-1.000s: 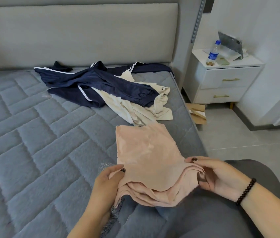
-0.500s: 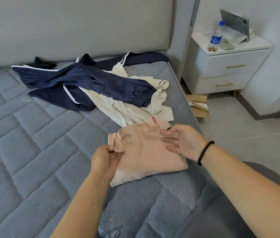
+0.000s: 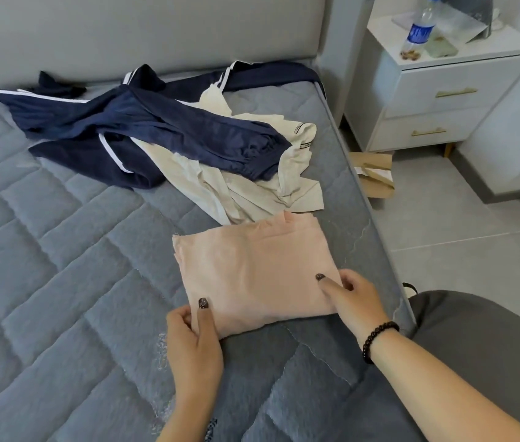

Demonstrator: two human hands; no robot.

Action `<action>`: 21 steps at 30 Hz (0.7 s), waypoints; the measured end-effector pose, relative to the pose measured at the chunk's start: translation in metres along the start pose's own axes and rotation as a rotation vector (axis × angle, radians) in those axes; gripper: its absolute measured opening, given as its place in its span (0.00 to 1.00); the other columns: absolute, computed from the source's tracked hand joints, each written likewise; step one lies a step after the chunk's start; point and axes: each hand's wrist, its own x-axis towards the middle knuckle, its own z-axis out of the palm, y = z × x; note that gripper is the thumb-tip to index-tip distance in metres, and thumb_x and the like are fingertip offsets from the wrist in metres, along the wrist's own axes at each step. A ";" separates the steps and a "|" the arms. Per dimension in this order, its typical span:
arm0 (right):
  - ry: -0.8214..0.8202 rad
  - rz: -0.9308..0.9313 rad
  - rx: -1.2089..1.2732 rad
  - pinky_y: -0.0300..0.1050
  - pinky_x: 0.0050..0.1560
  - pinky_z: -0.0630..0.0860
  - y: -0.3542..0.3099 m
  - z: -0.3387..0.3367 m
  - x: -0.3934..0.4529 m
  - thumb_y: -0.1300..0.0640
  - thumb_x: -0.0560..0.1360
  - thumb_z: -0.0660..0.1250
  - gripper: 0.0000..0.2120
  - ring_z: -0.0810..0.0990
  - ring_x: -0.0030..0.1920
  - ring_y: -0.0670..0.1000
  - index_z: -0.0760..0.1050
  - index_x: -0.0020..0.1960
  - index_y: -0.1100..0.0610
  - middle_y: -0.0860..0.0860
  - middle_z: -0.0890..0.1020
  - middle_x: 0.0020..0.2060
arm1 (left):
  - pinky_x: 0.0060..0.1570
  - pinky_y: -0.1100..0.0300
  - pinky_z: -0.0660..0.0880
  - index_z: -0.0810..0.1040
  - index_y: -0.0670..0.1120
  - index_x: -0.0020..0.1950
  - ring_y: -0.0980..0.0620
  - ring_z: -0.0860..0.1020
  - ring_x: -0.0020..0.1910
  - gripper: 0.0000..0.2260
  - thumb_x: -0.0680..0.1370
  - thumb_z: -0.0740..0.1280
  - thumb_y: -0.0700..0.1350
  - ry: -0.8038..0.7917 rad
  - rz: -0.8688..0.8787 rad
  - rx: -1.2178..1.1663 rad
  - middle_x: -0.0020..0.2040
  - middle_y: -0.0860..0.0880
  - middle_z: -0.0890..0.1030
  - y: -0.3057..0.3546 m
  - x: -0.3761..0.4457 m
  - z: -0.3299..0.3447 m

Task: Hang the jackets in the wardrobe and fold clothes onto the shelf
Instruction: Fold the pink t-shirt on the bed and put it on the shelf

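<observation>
A pink garment point(image 3: 252, 266) lies folded into a flat rectangle on the grey quilted bed point(image 3: 61, 266), near its right edge. My left hand point(image 3: 193, 339) pinches the garment's near left corner, thumb on top. My right hand point(image 3: 352, 301) grips the near right corner, thumb laid on the cloth and fingers curled at the edge. Behind the pink piece lies a crumpled cream garment point(image 3: 252, 193). A navy jacket with white stripes point(image 3: 143, 129) sprawls over it toward the headboard.
A white nightstand point(image 3: 443, 90) with gold handles stands right of the bed, carrying a water bottle point(image 3: 418, 30) and small items. A cardboard piece point(image 3: 373, 173) lies on the tiled floor beside the bed. A grey-clad leg point(image 3: 481, 346) is at lower right.
The pink garment went from bunched in my hands to a flat folded rectangle on the bed. Both hands moved from its far side to its near corners.
</observation>
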 end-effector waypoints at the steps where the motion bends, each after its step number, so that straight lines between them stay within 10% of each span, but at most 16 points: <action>1: 0.018 -0.048 -0.013 0.40 0.33 0.65 -0.001 0.001 0.000 0.53 0.74 0.69 0.11 0.72 0.33 0.48 0.75 0.37 0.59 0.47 0.75 0.30 | 0.33 0.62 0.65 0.68 0.52 0.45 0.57 0.74 0.38 0.11 0.80 0.59 0.58 0.016 0.039 0.017 0.40 0.52 0.76 0.005 0.000 0.000; 7: 0.180 -0.245 -0.152 0.45 0.36 0.62 -0.006 -0.005 0.005 0.51 0.77 0.66 0.18 0.66 0.30 0.48 0.75 0.38 0.65 0.51 0.71 0.28 | 0.26 0.59 0.64 0.66 0.50 0.47 0.55 0.74 0.29 0.11 0.81 0.56 0.56 0.105 0.188 0.206 0.31 0.49 0.75 0.007 0.015 -0.010; 14: 0.131 -0.023 -0.354 0.52 0.56 0.69 -0.004 -0.005 0.011 0.50 0.75 0.68 0.08 0.77 0.43 0.53 0.75 0.41 0.53 0.45 0.76 0.33 | 0.46 0.49 0.70 0.69 0.43 0.52 0.41 0.75 0.41 0.06 0.80 0.63 0.45 0.085 0.244 0.445 0.43 0.43 0.79 0.008 0.015 -0.015; 18: 0.295 -0.551 -0.630 0.48 0.58 0.60 -0.015 0.009 0.004 0.63 0.73 0.65 0.17 0.72 0.60 0.52 0.73 0.60 0.52 0.47 0.76 0.56 | 0.62 0.40 0.66 0.71 0.39 0.67 0.38 0.70 0.66 0.19 0.76 0.61 0.39 0.019 0.655 0.507 0.68 0.38 0.72 0.029 0.014 -0.007; 21: 0.058 -1.024 -0.764 0.52 0.64 0.65 -0.021 0.033 0.005 0.68 0.71 0.65 0.21 0.71 0.68 0.56 0.75 0.63 0.58 0.54 0.76 0.63 | 0.68 0.37 0.64 0.71 0.39 0.71 0.38 0.65 0.73 0.21 0.78 0.57 0.41 -0.189 0.875 0.643 0.73 0.38 0.68 0.037 0.020 0.013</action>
